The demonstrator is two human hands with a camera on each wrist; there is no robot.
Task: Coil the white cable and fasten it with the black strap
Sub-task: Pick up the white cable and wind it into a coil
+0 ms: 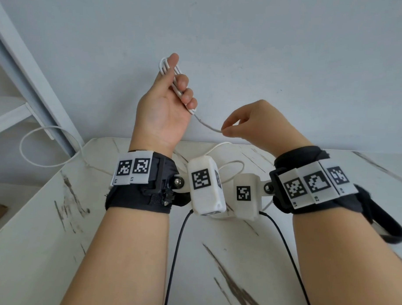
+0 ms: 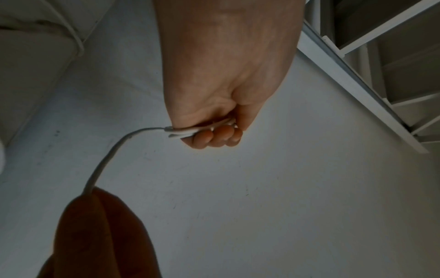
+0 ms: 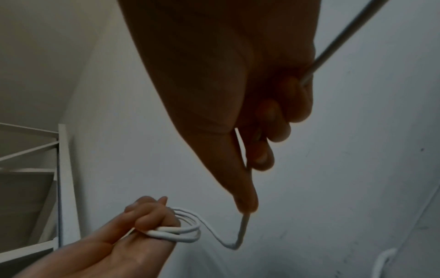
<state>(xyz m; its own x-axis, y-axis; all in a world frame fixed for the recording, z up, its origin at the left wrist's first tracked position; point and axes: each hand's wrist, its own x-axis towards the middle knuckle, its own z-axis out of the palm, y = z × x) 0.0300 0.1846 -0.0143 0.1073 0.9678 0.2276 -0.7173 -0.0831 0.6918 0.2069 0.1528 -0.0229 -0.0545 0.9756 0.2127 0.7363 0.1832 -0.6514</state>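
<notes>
My left hand [image 1: 177,83] is raised above the table, fingers curled round several flat loops of the white cable [image 1: 165,65]. The same bundle shows in the left wrist view [image 2: 190,131] and, as rounded loops, in the right wrist view [image 3: 188,229]. From the bundle a short span of cable [image 1: 207,125] sags to my right hand [image 1: 228,129], which pinches it between thumb and forefinger [image 3: 247,205]. The cable then passes through the right palm and out behind it. No separate black strap is visible in any view.
Slack white cable [image 1: 231,164] lies on the marble-patterned table [image 1: 55,238] under my wrists, and a loop [image 1: 35,164] hangs off its left edge. A white shelf frame [image 1: 27,77] stands at the left. Black camera leads [image 1: 178,242] trail towards me.
</notes>
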